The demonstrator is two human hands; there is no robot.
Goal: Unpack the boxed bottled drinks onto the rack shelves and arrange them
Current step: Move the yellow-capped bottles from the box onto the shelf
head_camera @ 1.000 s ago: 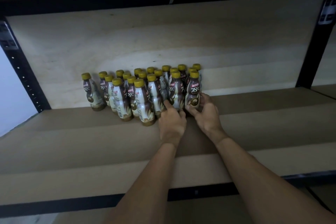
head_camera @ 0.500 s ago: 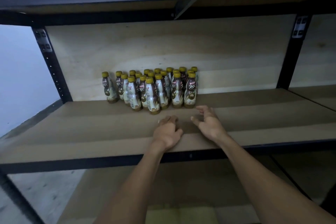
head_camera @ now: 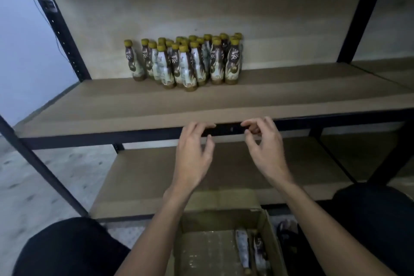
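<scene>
- Now both hands are empty, hovering side by side at the near edge of the shelf, not touching each other
- left hand: fingers loose and slightly spread, tips up by the black front rail, gripping nothing; can't tell if the tips touch the rail
- right hand: fingers loosely curled, thumb apart from them, nothing between them, also up at the rail
- bottles: tight upright cluster, yellow caps, brown and white labels, at the far side of the shelf by the back panel, left of centre
- one bottle stands just left of the cluster with a small gap
- right half of that shelf is bare board
- lower shelf runs under the hands
- cardboard box: open, on the floor at near centre, between the forearms
- a few boxed bottles lie inside along its right side, blurry; count not readable
- plastic wrap shows in the left part of the box
- black rack post at far left, another at far right
- grey floor at left
- dark-clothed knees at both near corners
</scene>
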